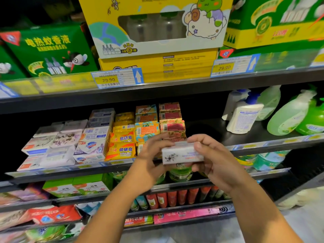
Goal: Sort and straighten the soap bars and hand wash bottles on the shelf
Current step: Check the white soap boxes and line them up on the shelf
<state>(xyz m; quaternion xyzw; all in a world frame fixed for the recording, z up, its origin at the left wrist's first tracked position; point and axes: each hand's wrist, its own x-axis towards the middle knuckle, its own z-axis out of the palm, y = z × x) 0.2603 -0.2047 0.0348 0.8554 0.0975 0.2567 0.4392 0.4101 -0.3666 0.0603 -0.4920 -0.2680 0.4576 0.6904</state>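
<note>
**One white soap bar (182,153) held in two hands before the shelf (206,125).**
Its long axis runs left to right, right end slightly higher, printed face toward the camera. The left hand (154,155) curls its fingers round the left end; the right hand (210,160) pinches the right end. Behind are stacked soap bars (121,142), and to the right two white pump bottles (245,116) and three green bottles (289,116).

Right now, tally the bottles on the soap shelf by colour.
White bottles: 2
Pale green bottles: 2
Bright green bottle: 1
Total: 5
</note>
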